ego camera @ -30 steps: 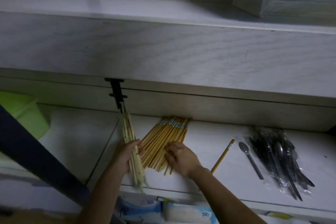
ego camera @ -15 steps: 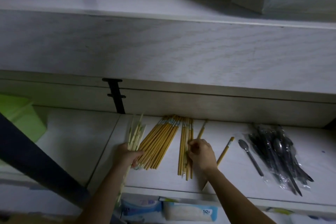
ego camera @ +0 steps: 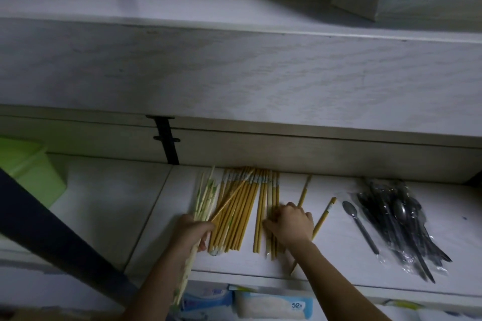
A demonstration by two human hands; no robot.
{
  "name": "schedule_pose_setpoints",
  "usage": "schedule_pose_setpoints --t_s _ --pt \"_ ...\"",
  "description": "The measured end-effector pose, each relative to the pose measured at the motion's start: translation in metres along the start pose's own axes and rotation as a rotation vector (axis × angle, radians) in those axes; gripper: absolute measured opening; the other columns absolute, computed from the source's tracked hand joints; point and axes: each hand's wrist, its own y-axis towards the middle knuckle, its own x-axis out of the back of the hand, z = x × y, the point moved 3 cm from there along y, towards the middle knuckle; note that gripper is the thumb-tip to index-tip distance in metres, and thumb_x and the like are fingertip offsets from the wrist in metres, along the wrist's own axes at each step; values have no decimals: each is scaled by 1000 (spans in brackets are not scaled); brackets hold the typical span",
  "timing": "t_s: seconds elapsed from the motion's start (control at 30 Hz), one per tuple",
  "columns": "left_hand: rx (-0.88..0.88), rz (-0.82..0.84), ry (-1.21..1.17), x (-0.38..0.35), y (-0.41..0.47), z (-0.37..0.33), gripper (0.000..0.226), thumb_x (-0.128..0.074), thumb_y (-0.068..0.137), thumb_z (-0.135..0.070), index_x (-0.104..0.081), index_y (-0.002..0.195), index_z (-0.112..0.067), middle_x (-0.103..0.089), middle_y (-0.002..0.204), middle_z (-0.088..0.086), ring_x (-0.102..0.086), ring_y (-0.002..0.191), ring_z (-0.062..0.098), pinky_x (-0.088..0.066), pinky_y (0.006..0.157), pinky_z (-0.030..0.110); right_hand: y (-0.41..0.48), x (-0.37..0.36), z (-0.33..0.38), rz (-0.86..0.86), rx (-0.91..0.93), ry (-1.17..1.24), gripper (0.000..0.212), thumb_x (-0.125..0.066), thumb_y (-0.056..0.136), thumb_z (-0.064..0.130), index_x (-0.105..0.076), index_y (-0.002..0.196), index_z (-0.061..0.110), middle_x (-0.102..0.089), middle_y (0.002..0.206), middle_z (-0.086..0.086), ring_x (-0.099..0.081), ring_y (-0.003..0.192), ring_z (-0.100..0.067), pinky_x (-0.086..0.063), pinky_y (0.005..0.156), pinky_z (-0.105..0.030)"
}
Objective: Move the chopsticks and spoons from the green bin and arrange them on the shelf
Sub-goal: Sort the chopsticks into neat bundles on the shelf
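My left hand (ego camera: 194,229) grips a bundle of pale chopsticks (ego camera: 206,198) near its middle. The tips fan out toward the back wall, and the other ends hang past the front edge of the shelf (ego camera: 339,255). One yellow stick lies slantwise from this hand across the pile beside it.

The yellow chopsticks (ego camera: 234,206) lie on the shelf just right of the bundle, side by side, running front to back with their banded ends toward the wall. A smaller group of them lies a little apart to the right. My right hand (ego camera: 289,224) is on that group, knuckles up, fingers curled down and closed over the sticks. A slanted one passes under my palm and comes out near the shelf edge.

Just right of this hand a loose chopstick (ego camera: 324,217) lies at an angle. Beyond it a single spoon (ego camera: 358,224) lies bowl toward the wall, and next to that is a clear bag of spoons (ego camera: 401,221).

The green bin (ego camera: 28,172) stands on the same shelf, far left, well apart from the chopsticks. A black bracket (ego camera: 167,143) is fixed to the wall behind them. Tissue packs (ego camera: 271,305) show below the shelf edge.
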Motion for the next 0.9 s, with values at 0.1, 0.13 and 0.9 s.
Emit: schedule_pose_setpoints --t_s 0.1,0.13,0.9 --pt "32 10 -92 0 0 4 6 -66 77 -9 -61 77 -5 -52 50 3 -49 41 16 -40 43 24 1 5 5 24 -18 -79 37 -53 82 47 -61 105 19 -64 106 -2 -59 103 -21 -39 97 -36" --pt "35 2 -117 0 0 5 7 -66 78 -8 -60 75 -5 -52 49 3 -48 41 17 -40 43 25 1 7 7 29 -22 -105 36 -53 83 47 -62 104 18 -65 105 -3 -60 102 -21 -41 97 -36" --pt "-54 96 -470 -5 -17 -14 12 -66 84 -16 -62 87 -5 -65 51 7 -62 43 18 -52 47 24 -38 8 52 311 170 690 20 -40 96 24 -48 79 17 -54 76 0 -52 76 -19 -43 72 -34"
